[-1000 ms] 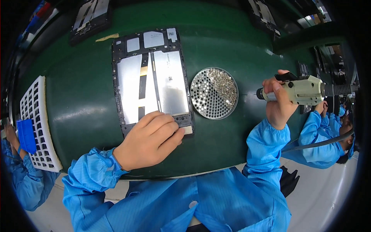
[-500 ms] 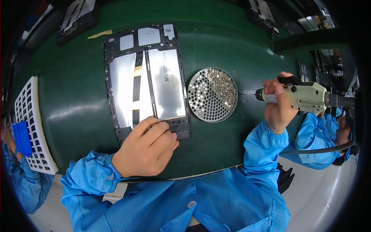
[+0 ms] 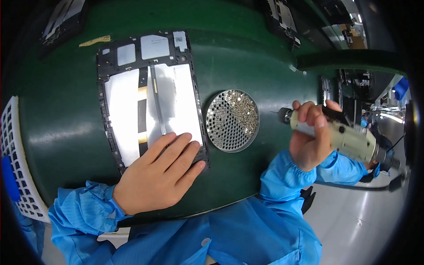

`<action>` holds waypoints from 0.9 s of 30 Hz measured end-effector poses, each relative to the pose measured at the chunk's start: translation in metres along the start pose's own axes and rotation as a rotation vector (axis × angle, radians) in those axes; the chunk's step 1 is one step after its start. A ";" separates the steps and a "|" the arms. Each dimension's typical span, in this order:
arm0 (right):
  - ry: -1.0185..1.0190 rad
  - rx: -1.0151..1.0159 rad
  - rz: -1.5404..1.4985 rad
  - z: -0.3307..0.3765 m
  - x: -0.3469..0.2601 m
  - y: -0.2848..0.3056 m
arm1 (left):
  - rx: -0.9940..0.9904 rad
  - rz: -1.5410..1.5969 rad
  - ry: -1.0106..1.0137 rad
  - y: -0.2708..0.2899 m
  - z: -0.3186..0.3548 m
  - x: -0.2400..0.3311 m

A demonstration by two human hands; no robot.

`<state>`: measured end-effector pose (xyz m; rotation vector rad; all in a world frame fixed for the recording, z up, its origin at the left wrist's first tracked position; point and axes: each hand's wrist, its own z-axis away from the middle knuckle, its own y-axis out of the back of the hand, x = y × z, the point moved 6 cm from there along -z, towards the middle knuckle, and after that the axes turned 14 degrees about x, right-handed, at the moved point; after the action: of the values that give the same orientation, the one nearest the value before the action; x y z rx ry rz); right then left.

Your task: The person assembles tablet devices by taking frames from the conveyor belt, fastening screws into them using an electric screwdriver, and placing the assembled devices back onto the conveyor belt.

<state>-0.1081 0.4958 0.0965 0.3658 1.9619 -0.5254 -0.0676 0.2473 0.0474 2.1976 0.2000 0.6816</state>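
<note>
1. Round perforated dish (image 3: 232, 120): metal, shallow, circular, its floor dotted with holes. It held a heap of small shiny screws (image 3: 240, 107), gathered mostly in its upper right half. It stood on the green mat (image 3: 247, 57), just right of the tablet frame.
2. Tablet frame (image 3: 150, 97): flat black rectangle lying open, face up, left of centre on the mat. Two pale silvery panels filled its middle, with a thin yellow strip between them and smaller grey plates along the top edge.
3. Left hand (image 3: 157, 179): laid flat, fingers spread, pressing on the frame's lower right corner; it grasped nothing.
4. Right hand (image 3: 311, 139): clenched around an electric screwdriver (image 3: 340, 134), beige-bodied, with a black trigger part and its bit pointing left toward the dish, held above the mat's right edge.
5. White gridded tray (image 3: 17, 154): plastic lattice at the far left, with a blue piece (image 3: 9, 179) on it.
6. Blue sleeves (image 3: 79, 216): smooth, finely striped fabric with elastic cuffs.
</note>
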 end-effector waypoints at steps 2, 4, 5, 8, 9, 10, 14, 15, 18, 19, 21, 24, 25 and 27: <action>0.010 -0.069 -0.074 0.011 -0.003 -0.022 | -0.003 -0.049 0.038 0.003 -0.001 -0.003; 0.004 -0.159 -0.109 0.015 0.007 -0.031 | 0.018 -0.025 0.055 -0.007 -0.005 -0.003; -0.028 -0.182 -0.122 0.017 0.012 -0.038 | 0.011 -0.012 0.061 -0.007 -0.005 -0.003; -0.054 -0.202 -0.111 0.021 0.025 -0.049 | 0.024 -0.025 0.056 -0.010 -0.001 -0.004; -0.060 -0.210 -0.106 0.021 0.027 -0.051 | 0.028 -0.020 0.066 -0.009 -0.001 -0.005; -0.082 -0.224 -0.110 0.022 0.028 -0.053 | 0.021 0.006 0.085 -0.007 -0.003 -0.005; -0.100 -0.229 -0.102 0.023 0.032 -0.056 | 0.019 -0.008 0.084 -0.012 0.000 -0.004; -0.107 -0.231 -0.100 0.022 0.033 -0.054 | 0.017 -0.005 0.090 -0.012 -0.001 -0.004; -0.099 -0.247 -0.078 0.023 0.033 -0.055 | 0.004 0.030 0.119 -0.011 -0.002 -0.007; -0.102 -0.250 -0.075 0.024 0.033 -0.057 | 0.015 0.016 0.104 -0.012 0.000 -0.007; -0.123 -0.265 -0.078 0.024 0.035 -0.057 | 0.020 -0.002 0.091 -0.012 -0.001 -0.005; -0.129 -0.249 -0.087 0.024 0.036 -0.054 | 0.000 0.028 0.119 -0.011 -0.003 -0.006; -0.130 -0.251 -0.089 0.024 0.035 -0.054 | 0.011 0.008 0.099 -0.013 -0.001 -0.005; -0.131 -0.257 -0.079 0.024 0.035 -0.055 | 0.022 -0.014 0.074 -0.012 -0.001 -0.005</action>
<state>-0.1303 0.4370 0.0664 0.0902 1.8936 -0.3330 -0.0716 0.2541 0.0367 2.1917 0.2619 0.7566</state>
